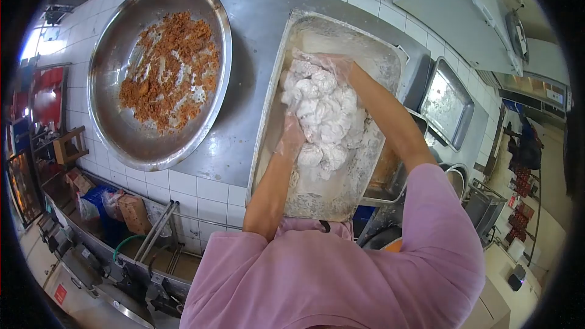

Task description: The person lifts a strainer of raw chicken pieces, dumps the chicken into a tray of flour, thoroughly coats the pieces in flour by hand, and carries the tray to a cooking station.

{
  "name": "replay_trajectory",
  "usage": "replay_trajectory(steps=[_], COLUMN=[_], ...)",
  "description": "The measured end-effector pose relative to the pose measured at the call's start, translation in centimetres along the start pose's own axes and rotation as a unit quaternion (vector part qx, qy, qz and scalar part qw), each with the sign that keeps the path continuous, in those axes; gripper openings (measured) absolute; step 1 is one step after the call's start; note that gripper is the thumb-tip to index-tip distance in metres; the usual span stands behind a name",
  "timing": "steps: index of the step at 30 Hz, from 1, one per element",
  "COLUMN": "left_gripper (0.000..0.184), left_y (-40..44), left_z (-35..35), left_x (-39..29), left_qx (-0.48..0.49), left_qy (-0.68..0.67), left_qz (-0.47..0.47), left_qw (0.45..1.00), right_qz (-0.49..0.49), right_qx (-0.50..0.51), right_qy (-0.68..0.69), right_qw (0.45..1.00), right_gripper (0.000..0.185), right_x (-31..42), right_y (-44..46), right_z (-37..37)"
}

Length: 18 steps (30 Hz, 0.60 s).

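Note:
White, flour-coated lumps [326, 109] are heaped in a rectangular metal tray [378, 64] dusted with flour. My left hand [291, 134] reaches in at the heap's left side and touches it, its fingers hidden among the lumps. Across the heap's top edge lies my right hand [332, 66], in what looks like a clear glove, with the fingers pointing left; flour blurs how far they are spread. On the left, a large round metal bowl [109, 109] holds orange-brown crumbly residue [173, 70].
Both vessels rest on a steel table [244, 30]. To the right are an empty-looking metal tray [448, 103] and another pan [390, 173] partly behind my right arm. A sink-like trough with bags and pipes [131, 213] is at the lower left.

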<state>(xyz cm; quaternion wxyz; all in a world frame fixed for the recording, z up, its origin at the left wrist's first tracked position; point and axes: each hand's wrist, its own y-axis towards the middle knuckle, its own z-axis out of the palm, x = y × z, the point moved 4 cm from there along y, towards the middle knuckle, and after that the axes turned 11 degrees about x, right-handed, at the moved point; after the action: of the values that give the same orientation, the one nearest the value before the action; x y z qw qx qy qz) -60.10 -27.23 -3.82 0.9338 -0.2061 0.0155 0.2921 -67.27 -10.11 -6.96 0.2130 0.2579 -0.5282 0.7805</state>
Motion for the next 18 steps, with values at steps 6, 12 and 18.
replay_trajectory(steps=[6, 12, 18], left_gripper=[0.048, 0.037, 0.047], left_y=[-1.8, -2.6, -6.3], left_z=[0.4, 0.8, 2.4], left_x=[0.2, -1.6, -2.4], left_qx=[-0.051, -0.259, -0.199], left_qy=[0.115, 0.367, 0.514], left_qz=[-0.059, -0.129, -0.014], left_qw=[0.990, 0.884, 0.834], right_qz=[-0.046, 0.046, -0.133], right_qx=[0.052, -0.107, -0.171], right_qy=[-0.033, -0.169, -0.586], right_qw=[0.997, 0.979, 0.781], right_gripper=[0.036, 0.037, 0.038], right_x=[-1.7, 3.3, 1.6], right_y=[-3.3, -11.9, -15.4], right_z=[-1.3, 1.2, 2.6])
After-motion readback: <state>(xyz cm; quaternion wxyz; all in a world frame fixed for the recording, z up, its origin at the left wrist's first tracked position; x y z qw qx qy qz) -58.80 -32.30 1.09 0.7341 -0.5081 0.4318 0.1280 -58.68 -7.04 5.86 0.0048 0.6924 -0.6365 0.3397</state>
